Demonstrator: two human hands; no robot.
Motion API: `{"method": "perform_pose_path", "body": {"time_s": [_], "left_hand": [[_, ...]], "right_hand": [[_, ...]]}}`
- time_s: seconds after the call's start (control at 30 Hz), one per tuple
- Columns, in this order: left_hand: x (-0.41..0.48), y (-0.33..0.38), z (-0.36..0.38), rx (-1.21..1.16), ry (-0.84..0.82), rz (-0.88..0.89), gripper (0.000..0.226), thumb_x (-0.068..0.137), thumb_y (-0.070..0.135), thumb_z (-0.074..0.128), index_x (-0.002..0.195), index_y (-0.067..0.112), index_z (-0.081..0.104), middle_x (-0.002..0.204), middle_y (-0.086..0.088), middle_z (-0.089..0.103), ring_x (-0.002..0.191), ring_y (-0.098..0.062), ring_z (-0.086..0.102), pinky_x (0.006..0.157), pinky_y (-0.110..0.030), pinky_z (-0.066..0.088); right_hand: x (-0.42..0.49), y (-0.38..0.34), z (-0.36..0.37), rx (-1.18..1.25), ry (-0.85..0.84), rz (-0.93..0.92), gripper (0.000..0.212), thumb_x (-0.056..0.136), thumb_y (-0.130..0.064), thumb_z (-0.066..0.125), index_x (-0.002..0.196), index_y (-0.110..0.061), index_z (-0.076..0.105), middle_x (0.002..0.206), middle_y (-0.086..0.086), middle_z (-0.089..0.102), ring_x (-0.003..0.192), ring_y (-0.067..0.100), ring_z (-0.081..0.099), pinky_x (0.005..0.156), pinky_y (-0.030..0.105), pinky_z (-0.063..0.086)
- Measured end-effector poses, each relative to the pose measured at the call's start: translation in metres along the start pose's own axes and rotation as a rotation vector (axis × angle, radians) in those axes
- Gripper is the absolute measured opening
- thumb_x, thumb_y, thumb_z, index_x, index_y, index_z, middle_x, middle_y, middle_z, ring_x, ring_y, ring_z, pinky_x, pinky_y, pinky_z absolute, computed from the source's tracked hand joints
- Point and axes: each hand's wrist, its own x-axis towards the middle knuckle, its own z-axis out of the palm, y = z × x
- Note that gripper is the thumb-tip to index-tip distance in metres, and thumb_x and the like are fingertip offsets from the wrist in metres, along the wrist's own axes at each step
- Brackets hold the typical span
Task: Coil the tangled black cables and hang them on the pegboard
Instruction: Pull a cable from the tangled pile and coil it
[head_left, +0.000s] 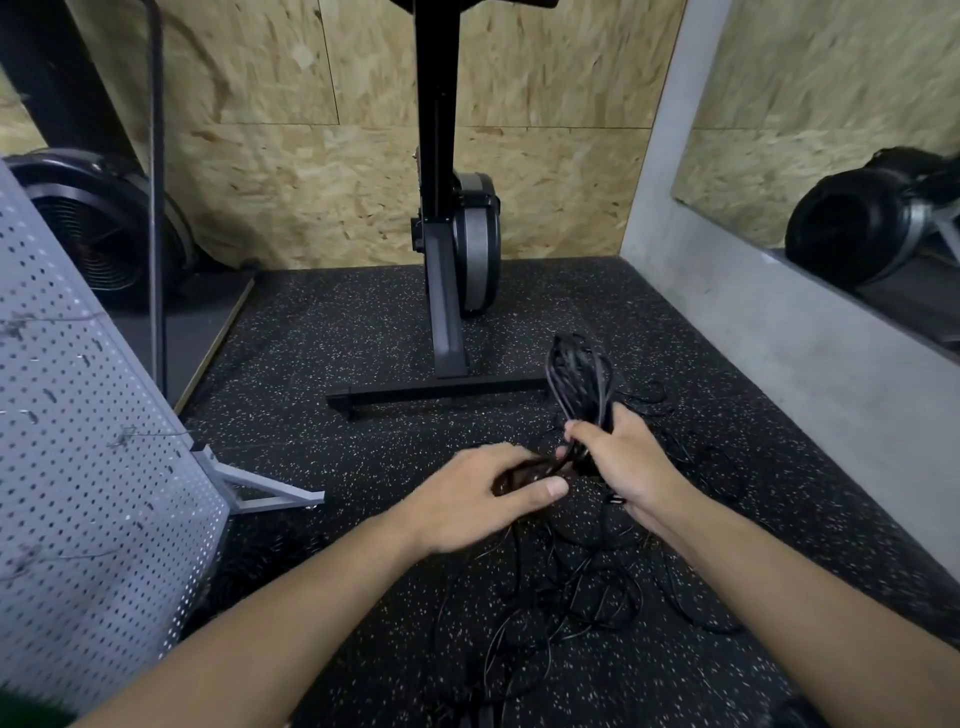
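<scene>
Right hand (628, 462), lower centre-right of the frame: fingers curled round the lower end of a coiled bundle (579, 374) of black cable and gripping it, with the loops standing up and away from the fist towards mid-frame. Left hand (478, 499), just left of the right hand and nearly touching it: fingers curled over a black strand (540, 465) that runs into the grip of the right hand, thumb lying straight along the underside. Both forearms enter from the bottom edge, bare. Loose cables (587, 597) lie in an untidy tangle on the floor (337, 338) directly beneath and behind both hands, spreading towards the lower centre and the right of the frame; individual strands cannot be traced. The floor is black rubber matting with pale flecks. Pegboard (88, 467), left edge of the frame: grey perforated panel, tilted in this view, on a grey angled foot (260, 488); a few small hooks show on its face and no cable hangs there. Upper centre: a black upright exercise machine (447, 260) on a crossbar base, standing just beyond the bundle. Behind it, a chipboard wall (311, 182). Upper left: a black fan wheel (93, 228). Right side: a grey wall (753, 338) carrying a mirror (831, 156).
</scene>
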Motion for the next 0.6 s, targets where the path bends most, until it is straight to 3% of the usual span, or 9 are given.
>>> {"method": "perform_pose_path", "body": {"time_s": [0.07, 0.13, 0.3, 0.5, 0.6], "left_hand": [[-0.002, -0.001, -0.007, -0.135, 0.108, -0.008, 0.045, 0.09, 0.076, 0.057, 0.099, 0.033, 0.068, 0.09, 0.009, 0.067, 0.078, -0.004, 0.057, 0.074, -0.029, 0.046], [-0.001, -0.008, -0.013, -0.242, 0.177, -0.024, 0.043, 0.088, 0.073, 0.065, 0.089, 0.03, 0.066, 0.078, 0.013, 0.058, 0.072, -0.004, 0.051, 0.072, -0.029, 0.041], [0.003, -0.02, -0.014, -0.293, 0.375, -0.015, 0.04, 0.078, 0.06, 0.084, 0.089, 0.025, 0.068, 0.074, 0.01, 0.06, 0.07, -0.006, 0.054, 0.074, -0.031, 0.046], [0.0, -0.007, -0.012, -0.147, 0.17, 0.115, 0.035, 0.072, 0.046, 0.093, 0.088, 0.029, 0.067, 0.082, 0.008, 0.07, 0.077, -0.006, 0.065, 0.077, -0.029, 0.053], [0.0, -0.003, -0.011, -0.09, 0.289, 0.136, 0.044, 0.071, 0.057, 0.09, 0.082, 0.025, 0.061, 0.078, 0.005, 0.066, 0.069, -0.005, 0.056, 0.066, -0.031, 0.049]], "right_hand": [[0.002, -0.001, -0.008, 0.056, 0.019, -0.02, 0.015, 0.099, -0.01, 0.065, 0.114, -0.006, 0.064, 0.093, 0.012, 0.075, 0.076, 0.017, 0.074, 0.068, 0.029, 0.059], [0.004, -0.001, -0.016, 0.043, 0.044, -0.063, 0.017, 0.096, -0.008, 0.07, 0.111, -0.005, 0.065, 0.086, 0.012, 0.076, 0.071, 0.02, 0.072, 0.066, 0.032, 0.058], [0.005, 0.003, -0.021, -0.052, 0.042, -0.103, 0.015, 0.098, -0.008, 0.068, 0.112, -0.009, 0.064, 0.094, 0.01, 0.076, 0.071, 0.01, 0.073, 0.065, 0.028, 0.058], [0.003, 0.003, -0.011, -0.029, -0.157, -0.012, 0.007, 0.103, -0.018, 0.063, 0.11, -0.016, 0.066, 0.093, 0.003, 0.071, 0.075, 0.011, 0.069, 0.076, 0.033, 0.056], [0.002, 0.004, -0.011, -0.149, -0.191, -0.037, 0.011, 0.106, -0.029, 0.059, 0.113, -0.024, 0.065, 0.095, 0.0, 0.071, 0.076, 0.012, 0.066, 0.075, 0.033, 0.057]]}}
